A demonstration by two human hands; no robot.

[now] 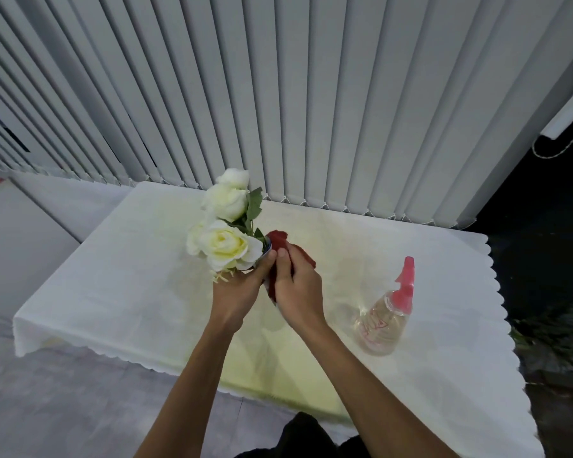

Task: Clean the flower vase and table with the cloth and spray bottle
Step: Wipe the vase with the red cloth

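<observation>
White roses (pixel 227 241) with green leaves fill the flower vase (pixel 268 245), of which only a sliver of rim shows. My left hand (pixel 237 289) grips the vase from the near side and holds it tilted to the left above the table (pixel 139 292). My right hand (pixel 298 285) presses a dark red cloth (pixel 280 242) against the right side of the vase. A clear spray bottle (pixel 382 322) with a pink trigger head stands upright on the table to the right, apart from both hands.
A white scalloped tablecloth covers the table. Grey vertical blinds (pixel 278 94) hang just behind its far edge. A grey floor lies to the left, and a dark area lies past the right edge.
</observation>
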